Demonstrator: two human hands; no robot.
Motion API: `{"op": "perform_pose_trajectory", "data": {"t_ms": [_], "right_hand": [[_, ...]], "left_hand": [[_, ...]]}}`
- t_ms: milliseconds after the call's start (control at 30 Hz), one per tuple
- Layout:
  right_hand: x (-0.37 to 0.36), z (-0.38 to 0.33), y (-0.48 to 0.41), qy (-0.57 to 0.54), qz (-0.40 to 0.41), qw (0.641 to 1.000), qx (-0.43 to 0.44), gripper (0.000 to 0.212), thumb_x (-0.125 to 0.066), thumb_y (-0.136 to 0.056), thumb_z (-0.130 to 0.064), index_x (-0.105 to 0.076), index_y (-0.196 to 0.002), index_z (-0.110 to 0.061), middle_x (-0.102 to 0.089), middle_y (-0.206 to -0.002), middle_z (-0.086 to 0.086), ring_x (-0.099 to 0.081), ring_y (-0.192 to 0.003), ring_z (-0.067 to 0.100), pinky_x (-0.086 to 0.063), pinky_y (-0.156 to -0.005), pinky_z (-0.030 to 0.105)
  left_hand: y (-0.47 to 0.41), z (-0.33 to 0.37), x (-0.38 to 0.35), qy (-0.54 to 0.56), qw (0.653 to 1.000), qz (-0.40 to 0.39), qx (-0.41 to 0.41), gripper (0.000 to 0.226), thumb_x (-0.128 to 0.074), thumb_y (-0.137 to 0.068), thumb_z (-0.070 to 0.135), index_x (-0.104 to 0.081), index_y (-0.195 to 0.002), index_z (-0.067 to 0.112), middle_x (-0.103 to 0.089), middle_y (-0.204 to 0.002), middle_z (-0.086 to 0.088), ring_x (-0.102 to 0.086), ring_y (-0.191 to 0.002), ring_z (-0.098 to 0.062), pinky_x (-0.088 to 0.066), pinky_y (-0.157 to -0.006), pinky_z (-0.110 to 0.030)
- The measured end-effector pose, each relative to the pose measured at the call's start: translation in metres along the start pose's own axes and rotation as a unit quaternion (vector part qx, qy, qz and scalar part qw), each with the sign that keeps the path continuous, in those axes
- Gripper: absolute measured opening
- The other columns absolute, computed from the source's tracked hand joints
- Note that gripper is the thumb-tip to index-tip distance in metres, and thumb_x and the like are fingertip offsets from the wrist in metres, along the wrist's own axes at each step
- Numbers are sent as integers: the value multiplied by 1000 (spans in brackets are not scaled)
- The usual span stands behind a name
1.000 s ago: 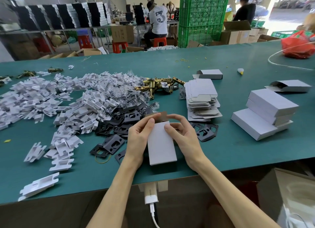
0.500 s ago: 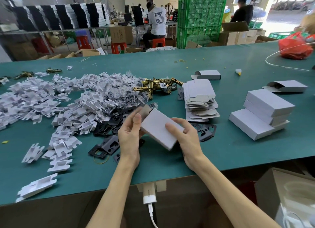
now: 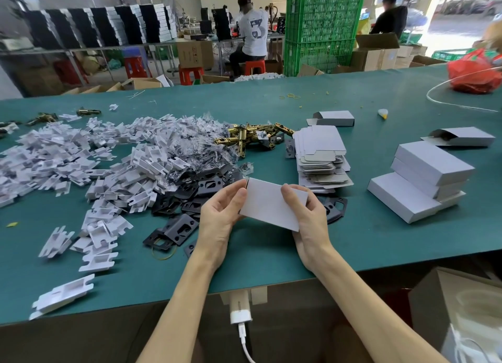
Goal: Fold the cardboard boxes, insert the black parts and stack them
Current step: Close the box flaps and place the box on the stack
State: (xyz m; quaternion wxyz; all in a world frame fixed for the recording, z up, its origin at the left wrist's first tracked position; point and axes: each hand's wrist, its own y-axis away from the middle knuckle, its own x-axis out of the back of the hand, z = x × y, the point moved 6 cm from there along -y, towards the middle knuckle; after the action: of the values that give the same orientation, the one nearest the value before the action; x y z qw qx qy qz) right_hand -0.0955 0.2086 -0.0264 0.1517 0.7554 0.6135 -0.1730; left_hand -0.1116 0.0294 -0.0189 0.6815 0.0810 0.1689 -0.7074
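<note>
A small grey cardboard box (image 3: 267, 203) lies crosswise between my hands just above the table's near middle. My left hand (image 3: 220, 218) grips its left end, where a brown flap edge shows. My right hand (image 3: 307, 221) holds its right end with the thumb on top. Black metal parts (image 3: 190, 199) lie scattered on the green table (image 3: 271, 254) under and left of my hands. A pile of flat box blanks (image 3: 320, 156) sits behind my right hand. Stacked folded boxes (image 3: 423, 178) stand at the right.
A wide heap of white plastic inserts (image 3: 95, 167) covers the left half. Brass latch pieces (image 3: 250, 138) lie behind the black parts. Two loose boxes (image 3: 334, 118) (image 3: 461, 137) sit farther back. A red bag (image 3: 475, 72) is far right. People work at benches beyond the table.
The box has turned in my hands from lengthwise to crosswise, and both hands have shifted to its two ends.
</note>
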Motion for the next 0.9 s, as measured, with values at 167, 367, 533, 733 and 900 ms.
{"op": "perform_pose_trajectory", "data": {"t_ms": [167, 367, 533, 733, 900], "right_hand": [[-3, -1, 1, 14, 0, 1000, 3, 41, -86, -66, -46, -72, -95, -20, -73, -91, 0, -68, -87, 16, -55, -78, 40], [-4, 1, 2, 42, -1, 999, 0, 58, -80, -71, -52, -66, -110, -10, -70, -95, 3, -67, -89, 18, -55, -76, 37], [-4, 2, 0, 42, -14, 999, -5, 60, -82, -70, -52, -68, -111, -10, -72, -99, 5, -67, -91, 20, -55, -77, 38], [-4, 3, -1, 42, -28, 999, -1, 45, -82, -73, -48, -72, -104, -17, -72, -96, 1, -66, -88, 17, -55, -71, 33], [-4, 3, -1, 46, -26, 999, 0, 50, -81, -72, -49, -69, -107, -15, -72, -97, 3, -67, -89, 17, -55, -71, 32]], "left_hand": [[-1, -3, -1, 22, 1000, 0, 19, 39, -78, -84, 34, -78, -119, 16, -75, -123, -9, -72, -107, -19, -61, -92, -33], [-4, -8, 5, -21, 999, 22, 7, 39, -75, -90, 29, -74, -125, 11, -77, -118, -9, -71, -102, -20, -60, -86, -32], [-5, -13, 7, -6, 999, 26, 22, 38, -75, -89, 32, -76, -122, 13, -78, -115, -11, -72, -98, -19, -61, -80, -29], [-6, -13, 7, -4, 999, 34, 22, 22, -67, -96, 27, -81, -110, 19, -79, -109, -11, -73, -91, -17, -62, -76, -28], [-6, -13, 8, -30, 999, 36, 18, 20, -62, -103, 21, -77, -116, 19, -78, -113, -10, -73, -98, -20, -61, -83, -33]]}}
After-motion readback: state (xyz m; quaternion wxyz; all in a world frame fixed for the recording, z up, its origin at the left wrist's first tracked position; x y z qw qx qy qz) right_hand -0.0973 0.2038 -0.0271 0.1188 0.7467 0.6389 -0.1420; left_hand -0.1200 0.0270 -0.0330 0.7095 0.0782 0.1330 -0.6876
